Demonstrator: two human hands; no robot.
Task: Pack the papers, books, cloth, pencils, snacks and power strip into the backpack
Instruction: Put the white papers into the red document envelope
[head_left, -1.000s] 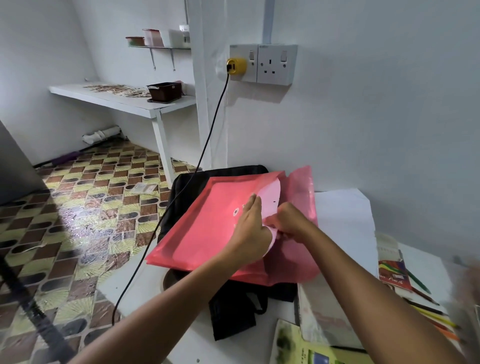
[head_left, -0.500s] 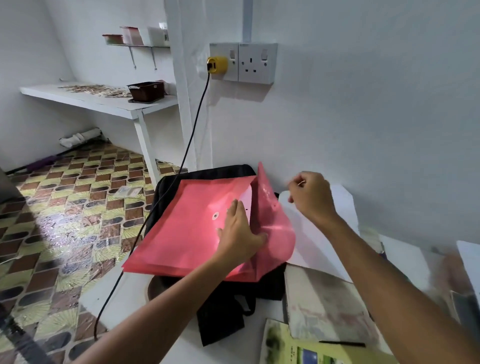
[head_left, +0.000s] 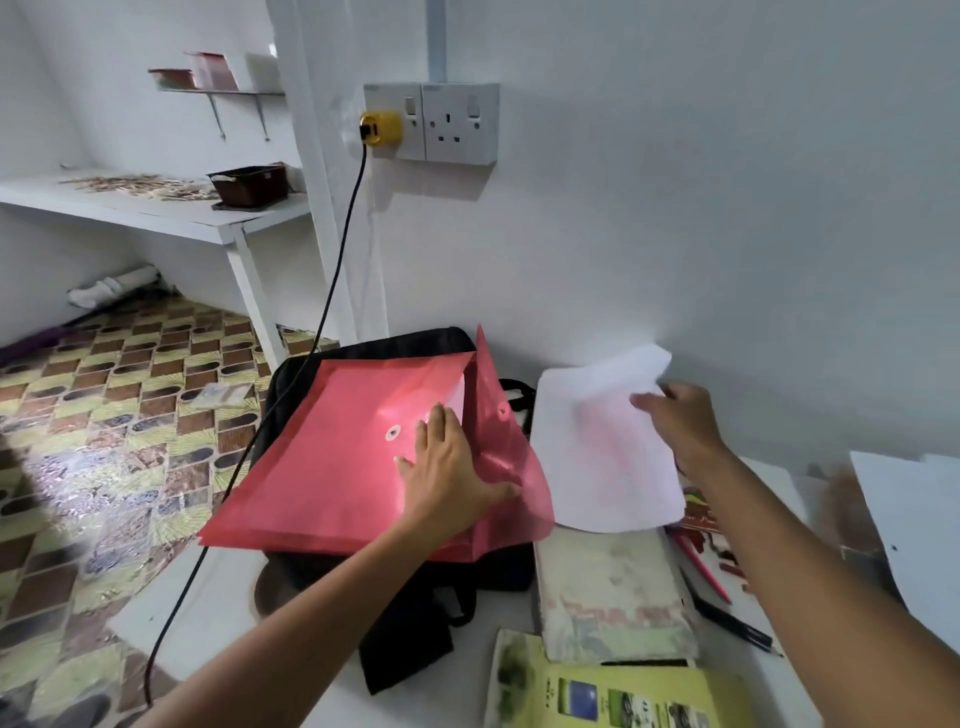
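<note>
Since a moment ago the right hand (head_left: 680, 426) has lifted the white papers (head_left: 602, 447) off the surface (head_left: 218, 613); they now hang tilted beside the red folder (head_left: 332, 467), their top corner curling by the wall. That hand grips the sheets at their right edge, thumb on the front. The black backpack (head_left: 415, 623) lies near the surface's left edge by the back wall, a strap trailing toward the front. On top of it rests the red folder, its flap (head_left: 498, 436) standing open toward the papers. The left hand (head_left: 447, 467) lies flat on the folder, fingers straight and spread, pressing it down next to the snap button (head_left: 393, 433). Right of the backpack, below the held papers, lies a worn pale book (head_left: 613, 597), and a yellow-green book (head_left: 623, 696) sits at the front edge. Pencils (head_left: 701, 566) lie scattered further right, partly hidden by the right forearm. A black cable (head_left: 332, 291) runs from a yellow plug (head_left: 382, 128) in the wall socket down past the surface's left edge.
</note>
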